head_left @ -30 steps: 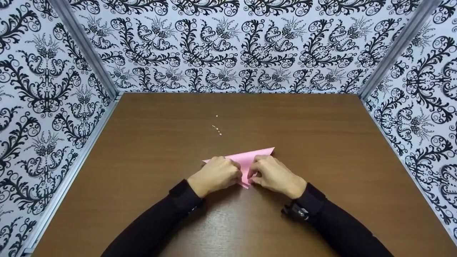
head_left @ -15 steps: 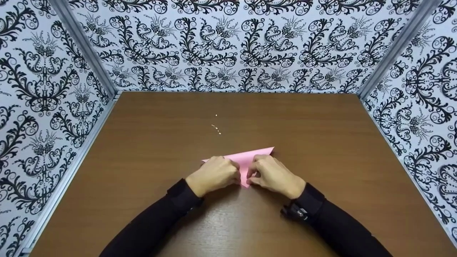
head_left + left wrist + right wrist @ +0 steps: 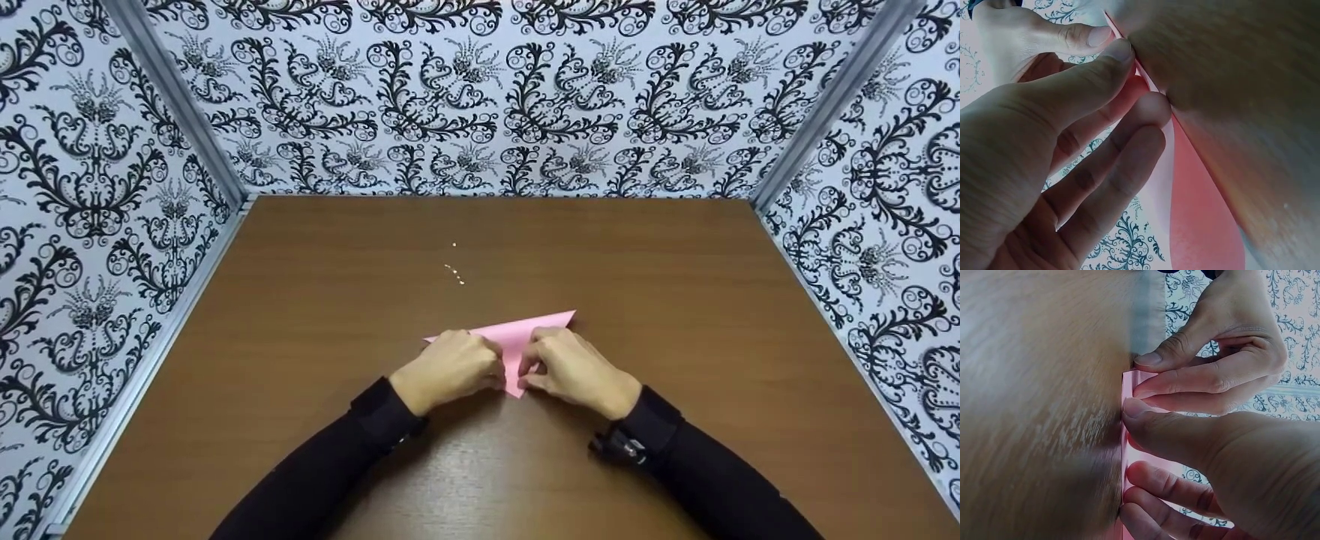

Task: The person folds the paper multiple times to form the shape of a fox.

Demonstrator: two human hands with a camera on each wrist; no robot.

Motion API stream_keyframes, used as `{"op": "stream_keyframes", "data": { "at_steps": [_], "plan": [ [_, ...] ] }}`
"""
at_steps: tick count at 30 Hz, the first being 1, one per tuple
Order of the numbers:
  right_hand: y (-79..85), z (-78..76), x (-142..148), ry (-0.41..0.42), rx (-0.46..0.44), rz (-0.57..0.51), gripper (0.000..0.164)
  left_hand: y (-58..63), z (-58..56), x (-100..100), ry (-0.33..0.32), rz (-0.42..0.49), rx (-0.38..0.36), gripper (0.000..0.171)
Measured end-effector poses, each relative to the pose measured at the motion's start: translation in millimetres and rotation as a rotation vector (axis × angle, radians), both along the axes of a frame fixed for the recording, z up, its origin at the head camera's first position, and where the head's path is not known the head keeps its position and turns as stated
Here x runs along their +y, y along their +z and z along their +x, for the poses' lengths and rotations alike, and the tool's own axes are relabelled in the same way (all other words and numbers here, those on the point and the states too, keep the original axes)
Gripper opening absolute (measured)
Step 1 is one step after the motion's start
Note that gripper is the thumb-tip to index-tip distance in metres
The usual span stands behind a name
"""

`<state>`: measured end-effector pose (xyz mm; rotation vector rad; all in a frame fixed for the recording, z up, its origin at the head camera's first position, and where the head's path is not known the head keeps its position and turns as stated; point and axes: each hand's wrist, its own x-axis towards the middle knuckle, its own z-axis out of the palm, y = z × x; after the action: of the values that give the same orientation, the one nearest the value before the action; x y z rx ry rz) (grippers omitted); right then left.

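Note:
A sheet of pink paper (image 3: 512,335), folded, lies on the brown table in the head view, its far edge running slantwise to a pointed right corner. My left hand (image 3: 456,369) covers its left part and pinches the near edge between thumb and fingers. From the other side my right hand (image 3: 576,369) pinches the same edge, a short gap away. Seen from the left wrist, the pink paper (image 3: 1202,208) curves up from the table past the fingertips. In the right wrist view a narrow folded strip of the paper (image 3: 1130,382) shows at the thumbs. Much of the sheet is hidden under both hands.
Several small white specks (image 3: 455,273) lie on the table (image 3: 660,277) beyond the paper. Patterned black-and-white walls (image 3: 465,90) stand at the back and both sides, with grey metal posts (image 3: 176,105) at the corners.
Both hands stay almost in place on the paper. At the near tip, the small fold seen a second ago between the hands now looks flatter.

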<state>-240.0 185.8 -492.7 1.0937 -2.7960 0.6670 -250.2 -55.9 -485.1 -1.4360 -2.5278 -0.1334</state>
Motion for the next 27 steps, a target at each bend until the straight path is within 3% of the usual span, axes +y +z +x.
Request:
{"op": "stream_keyframes", "data": {
  "at_steps": [10, 18, 27],
  "plan": [
    [-0.5, 1.6, -1.4, 0.003, -0.005, -0.009, 0.008, 1.0, -4.8, -6.6, 0.018, 0.048, -0.12, 0.007],
    [-1.1, 0.4, -0.3, -0.008, -0.019, 0.007, 0.007, 7.2, -11.4, -10.9, 0.058, 0.159, -0.018, 0.004],
    [-2.1, -0.3, -0.5, 0.003, 0.025, 0.003, 0.01, -0.2, -16.9, -12.9, 0.066, 0.094, 0.017, 0.008]
  ]
}}
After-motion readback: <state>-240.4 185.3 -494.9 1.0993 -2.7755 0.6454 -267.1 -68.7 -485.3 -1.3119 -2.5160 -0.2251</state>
